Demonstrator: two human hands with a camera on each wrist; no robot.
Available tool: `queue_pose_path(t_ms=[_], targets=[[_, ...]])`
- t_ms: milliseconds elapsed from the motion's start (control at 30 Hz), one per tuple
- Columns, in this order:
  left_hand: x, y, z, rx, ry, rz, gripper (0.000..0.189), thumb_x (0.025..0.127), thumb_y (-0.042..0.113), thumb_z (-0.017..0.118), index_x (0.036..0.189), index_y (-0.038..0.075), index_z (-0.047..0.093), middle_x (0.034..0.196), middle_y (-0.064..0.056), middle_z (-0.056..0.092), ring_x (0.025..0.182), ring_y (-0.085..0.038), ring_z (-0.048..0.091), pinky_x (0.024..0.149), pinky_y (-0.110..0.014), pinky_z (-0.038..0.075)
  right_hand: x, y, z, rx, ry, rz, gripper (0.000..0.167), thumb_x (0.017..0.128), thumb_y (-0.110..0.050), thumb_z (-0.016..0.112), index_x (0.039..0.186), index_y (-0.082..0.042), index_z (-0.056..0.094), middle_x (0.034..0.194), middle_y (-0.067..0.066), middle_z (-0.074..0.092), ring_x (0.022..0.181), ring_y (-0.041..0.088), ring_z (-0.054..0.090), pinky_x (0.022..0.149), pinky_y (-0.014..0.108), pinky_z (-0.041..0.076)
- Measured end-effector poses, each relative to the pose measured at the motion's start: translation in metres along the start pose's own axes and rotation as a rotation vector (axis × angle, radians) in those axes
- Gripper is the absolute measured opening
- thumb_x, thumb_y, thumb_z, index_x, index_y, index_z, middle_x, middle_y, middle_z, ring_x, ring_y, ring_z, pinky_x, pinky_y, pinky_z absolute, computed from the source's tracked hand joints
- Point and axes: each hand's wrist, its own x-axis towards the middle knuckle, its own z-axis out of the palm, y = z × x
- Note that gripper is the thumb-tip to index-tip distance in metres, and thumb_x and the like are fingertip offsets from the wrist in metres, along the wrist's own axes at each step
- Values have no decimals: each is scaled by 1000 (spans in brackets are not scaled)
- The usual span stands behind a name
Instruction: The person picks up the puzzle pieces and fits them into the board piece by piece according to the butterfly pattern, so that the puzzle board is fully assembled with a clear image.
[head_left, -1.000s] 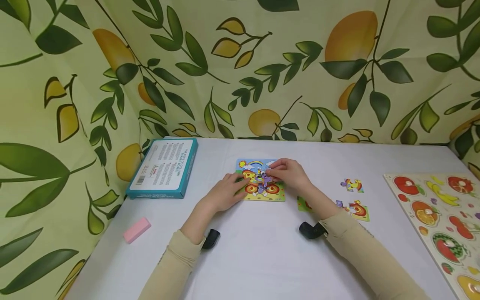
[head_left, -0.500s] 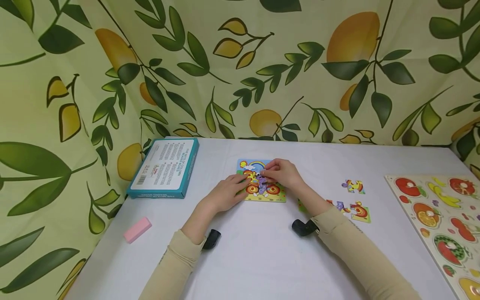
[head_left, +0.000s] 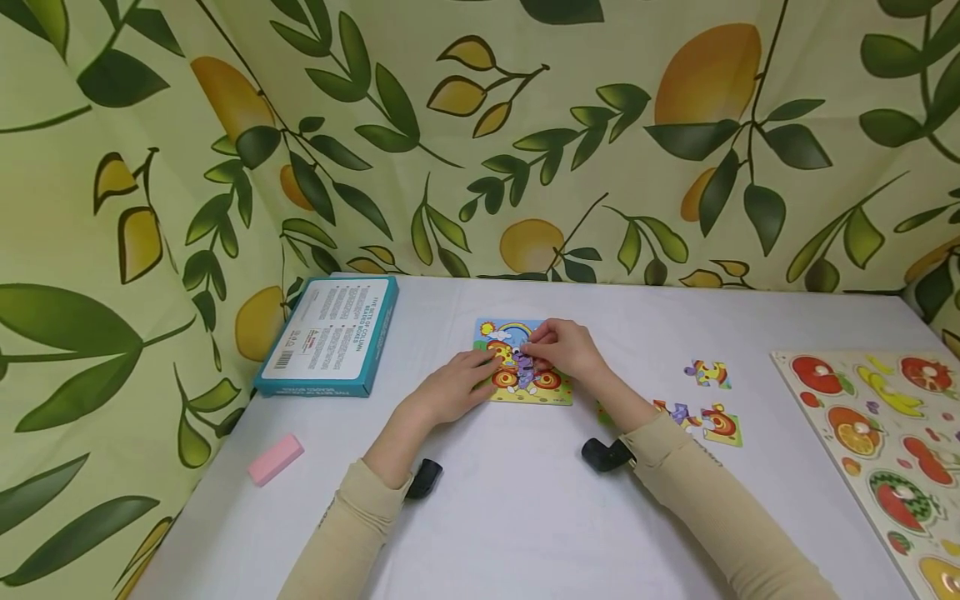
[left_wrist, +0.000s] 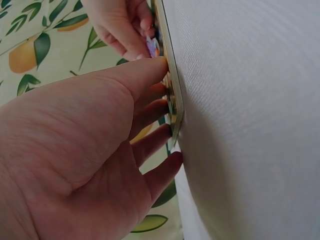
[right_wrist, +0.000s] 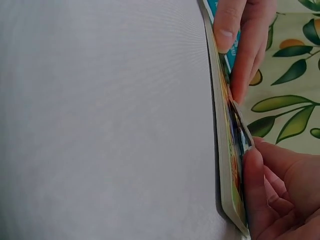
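Observation:
A colourful jigsaw puzzle board (head_left: 551,396) with a sun, a rainbow and orange wheels lies on the white table. My right hand (head_left: 572,348) pinches a purple puzzle piece (right_wrist: 242,122) between thumb and index finger, tilted close over the board's middle. The left hand (head_left: 453,387) rests at the board's left edge, its fingers extended and its thumb at the near side. In the left wrist view the piece (left_wrist: 152,47) shows only partly behind the right fingers. The right hand covers the board's upper right part in the head view.
Loose jigsaw pieces (head_left: 708,374) lie right of the board, some partly behind the right forearm. A fruit peg board (head_left: 862,454) is at the far right. Left are a teal-edged box (head_left: 330,333) and a pink block (head_left: 275,459). A patterned curtain (head_left: 480,167) closes off the back.
The right hand has moved slightly left over the board with the puzzle piece, then stayed nearly still. The left hand has kept its place at the board's left edge.

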Motion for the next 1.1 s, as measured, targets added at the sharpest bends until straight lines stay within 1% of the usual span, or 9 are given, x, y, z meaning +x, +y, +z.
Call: queue_pose_path(t_ms=[167, 300, 567, 833, 1000, 1100], targets=[[0, 0, 0, -20, -8, 0, 50, 103, 30, 48, 151, 16, 39, 157, -7, 31, 143, -28, 27, 112, -47, 31, 0, 1, 0, -48, 10, -21, 24, 88, -24, 74, 96, -5, 63, 75, 4, 67, 58, 13, 61, 55, 23, 49], [-1, 0, 0, -11, -18, 8, 48, 104, 30, 47, 150, 19, 41, 158, -7, 29, 143, -29, 26, 111, -48, 32, 1, 2, -1, -97, 24, -41, 24, 88, -26, 75, 94, -6, 65, 74, 3, 66, 59, 12, 58, 55, 24, 45], [0, 0, 0, 20, -22, 19, 46, 104, 29, 46, 149, 19, 42, 157, -6, 29, 142, -30, 27, 112, -46, 31, 2, 2, -1, -107, 24, -37, 24, 87, -27, 76, 93, -6, 65, 74, 2, 65, 58, 13, 57, 53, 23, 44], [0, 1, -1, 11, -19, 23, 46, 104, 28, 46, 149, 19, 43, 157, -8, 29, 142, -32, 27, 113, -46, 29, 0, -1, -2, -140, 31, -32, 25, 86, -28, 76, 94, -7, 65, 75, 2, 65, 64, 15, 55, 58, 25, 42], [0, 1, -1, 12, -19, 26, 45, 104, 27, 46, 149, 18, 43, 157, -8, 30, 141, -32, 28, 112, -46, 30, 0, -1, -2, -143, 26, -32, 25, 86, -28, 76, 94, -7, 65, 72, 2, 64, 62, 14, 56, 58, 26, 42], [0, 1, 0, 7, -20, 17, 45, 105, 28, 46, 149, 19, 43, 157, -7, 30, 142, -31, 27, 113, -46, 29, 0, 0, -1, -146, 29, -41, 25, 85, -27, 76, 93, -6, 65, 71, 1, 63, 60, 13, 57, 58, 26, 42]])
